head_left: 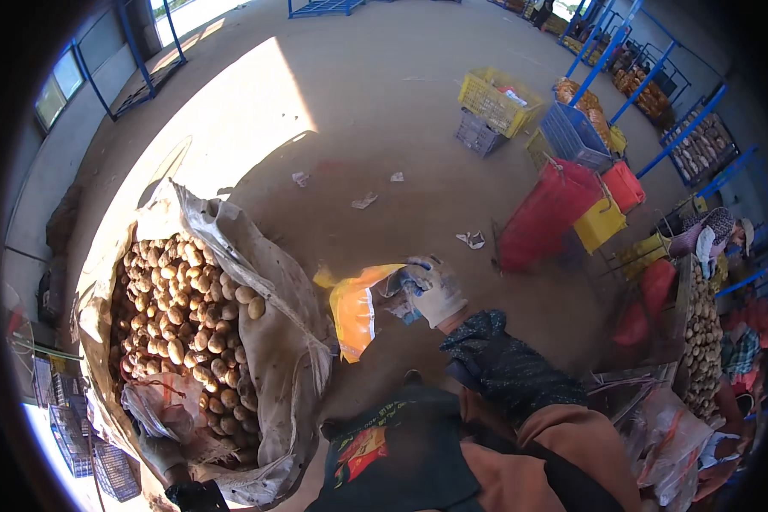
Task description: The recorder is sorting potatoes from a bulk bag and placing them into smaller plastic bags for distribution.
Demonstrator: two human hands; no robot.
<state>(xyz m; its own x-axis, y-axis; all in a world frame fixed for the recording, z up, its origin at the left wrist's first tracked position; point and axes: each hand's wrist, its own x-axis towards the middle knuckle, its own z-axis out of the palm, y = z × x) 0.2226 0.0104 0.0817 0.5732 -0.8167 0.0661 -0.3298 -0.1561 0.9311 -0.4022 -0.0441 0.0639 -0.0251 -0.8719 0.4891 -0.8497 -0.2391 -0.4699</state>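
My right hand (pixel 433 294), in a pale glove with dark blue fingers, reaches out over the floor in front of me. It grips an orange-and-yellow plastic bag (pixel 354 311) with a white patch, which hangs out to the left. At lower left, my left hand (pixel 164 454) is at the edge of a big open sack (pixel 273 290) full of potatoes (pixel 179 299). A crumpled clear plastic bag (pixel 166 401) with red string is bunched at that hand, over the potatoes; the bag partly hides its fingers.
A yellow crate (pixel 499 102) sits on a grey crate (pixel 480 134) ahead right. Nearby are a blue crate (pixel 576 136) and a red sack (pixel 546 213). More potatoes (pixel 701 341) lie at right, with people beside them. Paper scraps (pixel 364 201) litter the floor.
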